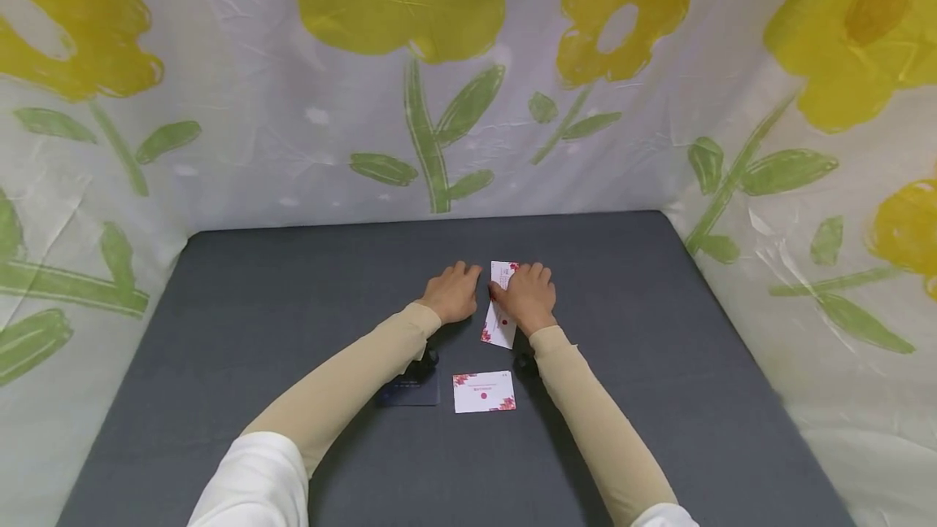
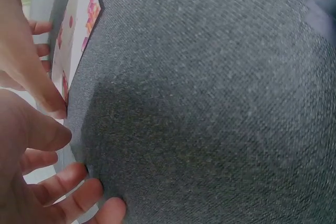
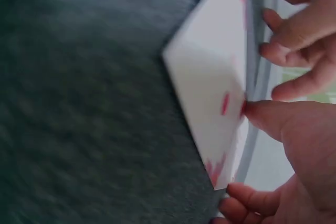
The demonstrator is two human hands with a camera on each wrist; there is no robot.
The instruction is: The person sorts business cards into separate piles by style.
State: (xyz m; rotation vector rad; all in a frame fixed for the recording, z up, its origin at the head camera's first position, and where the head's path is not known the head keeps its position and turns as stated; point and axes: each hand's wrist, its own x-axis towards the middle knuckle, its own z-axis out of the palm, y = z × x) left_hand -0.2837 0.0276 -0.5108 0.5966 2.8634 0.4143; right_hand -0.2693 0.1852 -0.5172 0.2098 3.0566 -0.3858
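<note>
A white card with red flower print (image 1: 501, 324) lies near the middle of the dark grey table (image 1: 256, 307), and my right hand (image 1: 529, 296) covers its far half. In the right wrist view the card (image 3: 212, 87) stands tilted on its edge, with my thumb (image 3: 265, 119) on its face and fingers curled behind it. My left hand (image 1: 454, 293) rests on the cloth just left of the card, fingers relaxed and spread, holding nothing. The left wrist view shows those fingers (image 2: 68, 195) beside the card (image 2: 73, 35).
A second flowered card (image 1: 484, 392) lies flat nearer to me, and a dark blue card (image 1: 410, 389) sits to its left under my left forearm. Flower-print sheets (image 1: 439, 104) wall in the table at the back and both sides.
</note>
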